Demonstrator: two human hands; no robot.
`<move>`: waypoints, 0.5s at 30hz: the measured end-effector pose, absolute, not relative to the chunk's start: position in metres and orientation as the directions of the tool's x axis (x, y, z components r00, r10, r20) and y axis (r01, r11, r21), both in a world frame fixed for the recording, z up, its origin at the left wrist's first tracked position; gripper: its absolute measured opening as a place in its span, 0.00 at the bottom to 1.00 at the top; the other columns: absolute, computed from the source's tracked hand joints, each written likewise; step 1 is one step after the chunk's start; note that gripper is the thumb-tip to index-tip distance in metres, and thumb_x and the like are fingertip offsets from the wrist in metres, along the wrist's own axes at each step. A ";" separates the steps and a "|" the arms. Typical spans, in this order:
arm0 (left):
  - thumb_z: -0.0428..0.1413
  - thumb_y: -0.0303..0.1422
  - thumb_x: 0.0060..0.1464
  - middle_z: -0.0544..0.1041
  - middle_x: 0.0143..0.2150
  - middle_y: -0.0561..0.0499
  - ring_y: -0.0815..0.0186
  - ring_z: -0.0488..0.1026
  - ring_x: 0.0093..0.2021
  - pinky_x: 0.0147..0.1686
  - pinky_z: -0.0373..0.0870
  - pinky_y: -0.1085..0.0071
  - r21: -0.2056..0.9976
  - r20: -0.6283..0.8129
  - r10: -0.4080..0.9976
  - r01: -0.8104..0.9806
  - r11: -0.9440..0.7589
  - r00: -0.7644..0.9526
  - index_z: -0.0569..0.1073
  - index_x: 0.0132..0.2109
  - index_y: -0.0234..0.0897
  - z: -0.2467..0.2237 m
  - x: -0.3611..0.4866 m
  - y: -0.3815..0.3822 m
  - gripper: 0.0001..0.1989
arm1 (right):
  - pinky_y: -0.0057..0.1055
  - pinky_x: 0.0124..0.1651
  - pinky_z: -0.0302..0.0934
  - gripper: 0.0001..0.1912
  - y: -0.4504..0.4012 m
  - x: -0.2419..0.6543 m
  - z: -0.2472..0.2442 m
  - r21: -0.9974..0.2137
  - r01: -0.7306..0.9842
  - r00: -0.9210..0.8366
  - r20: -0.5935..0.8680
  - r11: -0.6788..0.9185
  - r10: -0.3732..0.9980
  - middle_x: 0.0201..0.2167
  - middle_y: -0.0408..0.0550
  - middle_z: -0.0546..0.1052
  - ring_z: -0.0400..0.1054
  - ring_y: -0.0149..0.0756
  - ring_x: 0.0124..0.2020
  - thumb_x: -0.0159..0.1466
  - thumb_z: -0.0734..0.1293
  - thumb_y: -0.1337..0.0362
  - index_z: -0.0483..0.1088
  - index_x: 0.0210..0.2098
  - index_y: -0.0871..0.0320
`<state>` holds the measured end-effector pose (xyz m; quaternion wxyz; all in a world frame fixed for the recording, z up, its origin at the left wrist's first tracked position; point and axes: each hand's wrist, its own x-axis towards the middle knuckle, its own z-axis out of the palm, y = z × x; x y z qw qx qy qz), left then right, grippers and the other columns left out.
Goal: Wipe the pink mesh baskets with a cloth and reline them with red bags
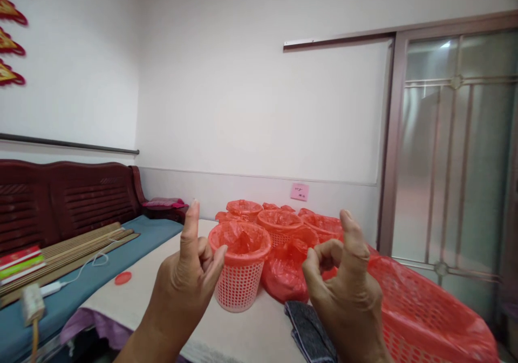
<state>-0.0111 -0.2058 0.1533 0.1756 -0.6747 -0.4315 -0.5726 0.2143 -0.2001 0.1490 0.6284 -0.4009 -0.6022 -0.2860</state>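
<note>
Both my hands are raised in front of the table, with nothing in them. My left hand [188, 268] points its index finger up and its thumb out, the other fingers curled. It is nearest to a white mesh basket [238, 285] lined with a red plastic bag [243, 239], partly overlapping it in view. My right hand [348, 287] also has its index finger up, with the thumb apart from it. Behind that hand lies a bunched red bag [285, 274], and a dark grey cloth [309, 330] is partly hidden below it.
More red-lined baskets [279, 223] stand at the back of the table [226, 336]. A large basket under red plastic [437, 303] fills the right side. A red disc [123, 278] lies at left. Beyond are a wooden bench [81, 201], a power strip [32, 303] and a glass door [457, 163].
</note>
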 end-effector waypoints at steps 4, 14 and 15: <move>0.54 0.33 0.59 0.62 0.21 0.65 0.74 0.62 0.17 0.24 0.63 0.79 0.252 0.934 0.355 0.780 -0.573 -0.040 0.36 0.71 0.39 0.155 -0.014 -0.210 0.43 | 0.27 0.31 0.63 0.41 -0.205 0.210 0.153 -0.126 0.846 0.098 0.992 0.518 0.082 0.25 0.36 0.68 0.62 0.28 0.22 0.62 0.63 0.72 0.42 0.70 0.56; 0.53 0.39 0.59 0.65 0.23 0.62 0.71 0.64 0.22 0.28 0.60 0.73 0.403 0.843 0.534 0.730 -0.552 -0.061 0.60 0.63 0.41 0.134 -0.025 -0.184 0.26 | 0.30 0.30 0.63 0.28 -0.176 0.205 0.136 -0.178 0.860 0.043 0.959 0.478 0.280 0.26 0.40 0.74 0.67 0.32 0.22 0.64 0.61 0.65 0.56 0.64 0.57; 0.53 0.40 0.59 0.66 0.23 0.60 0.70 0.65 0.24 0.29 0.59 0.72 0.485 0.785 0.616 0.687 -0.541 -0.069 0.69 0.55 0.41 0.123 -0.025 -0.172 0.18 | 0.30 0.30 0.63 0.23 -0.164 0.206 0.126 -0.201 0.861 0.020 0.932 0.468 0.363 0.28 0.42 0.75 0.69 0.33 0.23 0.65 0.60 0.65 0.62 0.60 0.57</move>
